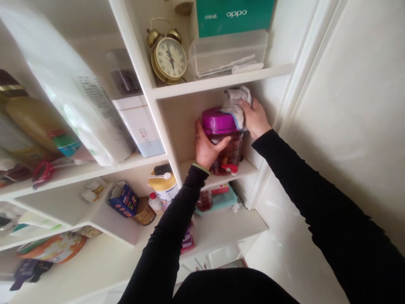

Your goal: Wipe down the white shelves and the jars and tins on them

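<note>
- My left hand (207, 147), wide-curved, is bracing the reddish translucent, purple-lidded jar (228, 153) near the white shelf's (243, 176) front edge.
- My right hand (257, 118), curled, is gripping the grey-white cloth (234, 107); I should be pressing lightly.

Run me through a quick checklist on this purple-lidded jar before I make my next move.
1. Jar steadied: ok; your left hand grips the side of the jar.
2. Cloth under control: ok; your right hand holds the cloth against the lid.
3. Lid tight: cannot tell; it sits on top, but its fastening isn't visible.
4. Red tap closed: cannot tell from this angle.
5. Base fully on the shelf: cannot tell; the tap is near the front edge.
6. Alarm clock clear of your hands: ok; it stands one shelf higher.
</note>
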{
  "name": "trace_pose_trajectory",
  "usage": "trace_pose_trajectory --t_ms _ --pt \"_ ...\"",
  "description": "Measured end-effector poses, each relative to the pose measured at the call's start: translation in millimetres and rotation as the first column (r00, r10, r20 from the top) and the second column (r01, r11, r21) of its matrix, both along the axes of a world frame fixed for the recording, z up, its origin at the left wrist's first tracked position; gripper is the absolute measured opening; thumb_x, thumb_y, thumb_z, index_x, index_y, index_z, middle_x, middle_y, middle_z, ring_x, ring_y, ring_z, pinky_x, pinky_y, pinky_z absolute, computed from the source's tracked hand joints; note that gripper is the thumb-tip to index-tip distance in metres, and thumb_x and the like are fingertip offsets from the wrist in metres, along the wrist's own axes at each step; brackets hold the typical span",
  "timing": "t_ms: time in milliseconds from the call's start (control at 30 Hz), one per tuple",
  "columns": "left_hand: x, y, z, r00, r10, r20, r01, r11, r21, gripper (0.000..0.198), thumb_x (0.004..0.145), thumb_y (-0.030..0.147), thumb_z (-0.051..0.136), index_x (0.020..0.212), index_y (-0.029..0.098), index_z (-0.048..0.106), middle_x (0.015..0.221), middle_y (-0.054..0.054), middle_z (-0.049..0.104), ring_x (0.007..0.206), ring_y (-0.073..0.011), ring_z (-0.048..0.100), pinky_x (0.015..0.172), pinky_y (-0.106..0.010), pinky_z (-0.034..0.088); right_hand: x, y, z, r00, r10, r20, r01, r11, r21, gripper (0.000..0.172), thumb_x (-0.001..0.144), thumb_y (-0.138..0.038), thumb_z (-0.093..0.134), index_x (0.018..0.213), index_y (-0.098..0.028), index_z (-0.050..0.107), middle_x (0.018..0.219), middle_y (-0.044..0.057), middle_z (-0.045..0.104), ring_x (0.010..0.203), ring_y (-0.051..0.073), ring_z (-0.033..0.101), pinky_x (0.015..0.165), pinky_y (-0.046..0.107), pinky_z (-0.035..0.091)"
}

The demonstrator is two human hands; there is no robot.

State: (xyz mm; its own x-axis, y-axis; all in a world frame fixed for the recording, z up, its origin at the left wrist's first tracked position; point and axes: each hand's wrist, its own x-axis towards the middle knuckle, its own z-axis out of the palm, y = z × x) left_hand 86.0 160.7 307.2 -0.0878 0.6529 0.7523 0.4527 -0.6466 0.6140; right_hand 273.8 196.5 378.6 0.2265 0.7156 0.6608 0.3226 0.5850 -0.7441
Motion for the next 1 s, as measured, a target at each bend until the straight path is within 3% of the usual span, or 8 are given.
trace_pose_trajectory --t_ms 100,233,367,467,600,733,867,1000 --pt "0.0 1.5 -1.2 1.000 -0.013 -0.001 0.013 1.000 0.004 0.135 0.073 0.060 0.097 0.173 0.011 0.021 0.178 -0.029 0.035 0.167 -0.0418 0.039 0.139 -0.050 0.034 2.7 -17.0 -0.1 0.966 -0.162 0.201 0.158 0.987 0.033 0.031 0.108 -0.049 0.056 0.129 -0.027 0.061 0.142 0.012 0.071 0.143 0.034 0.058 0.129 0.058 0.040" --pt "1.1 1.9 -2.7 1.000 -0.023 0.016 0.023 1.000 0.004 0.136 0.072 0.061 0.098 0.173 0.015 0.020 0.179 -0.027 0.036 0.167 -0.0397 0.041 0.138 -0.051 0.036 -7.4 -54.3 -12.2 0.864 -0.288 0.413 0.228 0.955 0.188 0.039 0.108 -0.040 0.052 0.144 -0.025 0.056 0.154 0.015 0.061 0.149 0.033 0.051 0.130 0.055 0.040" --pt "0.3 1.6 -2.4 0.998 -0.059 0.013 0.058 0.997 0.053 0.111 0.076 0.059 0.095 0.164 0.018 0.042 0.173 -0.022 0.047 0.162 -0.0371 0.048 0.137 -0.048 0.040 -34.0 -91.9 -17.8 0.732 -0.358 0.579 0.155 0.916 0.371 0.048 0.097 -0.025 0.056 0.145 -0.021 0.061 0.163 0.013 0.056 0.152 0.035 0.051 0.130 0.054 0.041" --pt "-1.1 0.1 -1.4 0.994 -0.105 -0.044 0.108 0.990 0.090 0.079 0.081 0.060 0.091 0.142 0.019 0.063 0.156 -0.018 0.065 0.151 -0.0345 0.061 0.133 -0.045 0.045 -50.8 -100.8 2.5 0.564 -0.320 0.761 0.040 0.931 0.362 0.047 0.095 -0.026 0.057 0.139 -0.016 0.069 0.158 0.015 0.062 0.140 0.038 0.061 0.124 0.055 0.046" --pt "-0.1 -3.0 -1.3 0.999 -0.034 -0.016 0.035 0.999 0.041 0.099 0.074 0.060 0.098 0.152 0.016 0.053 0.151 -0.022 0.066 0.147 -0.0388 0.063 0.126 -0.051 0.052 -66.4 -79.8 50.8 0.447 -0.178 0.877 0.038 0.983 0.181 0.035 0.098 -0.034 0.058 0.125 -0.021 0.075 0.144 0.012 0.072 0.126 0.035 0.069 0.109 0.049 0.055" --pt "2.1 -5.0 -2.5 1.000 -0.004 0.016 0.003 0.999 0.036 0.128 0.072 0.060 0.100 0.170 0.020 0.028 0.170 -0.025 0.047 0.159 -0.0401 0.051 0.131 -0.053 0.046 -76.2 -46.2 88.1 0.398 0.011 0.917 0.084 0.995 -0.049 0.034 0.102 -0.040 0.058 0.125 -0.021 0.075 0.144 0.013 0.074 0.133 0.037 0.067 0.115 0.050 0.051" --pt "1.9 -5.8 -3.3 1.000 -0.015 0.019 0.014 1.000 0.026 0.136 0.073 0.061 0.099 0.174 0.021 0.017 0.177 -0.025 0.039 0.164 -0.0402 0.044 0.136 -0.053 0.041 -67.5 -22.8 101.9 0.408 0.076 0.910 0.162 0.975 -0.154 0.035 0.104 -0.042 0.061 0.129 -0.020 0.072 0.149 0.015 0.071 0.137 0.036 0.065 0.119 0.052 0.049" --pt "1.3 -6.2 -3.3 1.000 -0.019 0.025 0.018 1.000 0.007 0.138 0.072 0.062 0.099 0.175 0.018 0.017 0.179 -0.027 0.035 0.167 -0.0421 0.040 0.138 -0.054 0.037 -45.4 -11.0 98.0 0.463 0.038 0.886 0.227 0.961 -0.160 0.025 0.104 -0.037 0.063 0.113 -0.016 0.073 0.139 0.021 0.075 0.130 0.035 0.068 0.114 0.050 0.050"
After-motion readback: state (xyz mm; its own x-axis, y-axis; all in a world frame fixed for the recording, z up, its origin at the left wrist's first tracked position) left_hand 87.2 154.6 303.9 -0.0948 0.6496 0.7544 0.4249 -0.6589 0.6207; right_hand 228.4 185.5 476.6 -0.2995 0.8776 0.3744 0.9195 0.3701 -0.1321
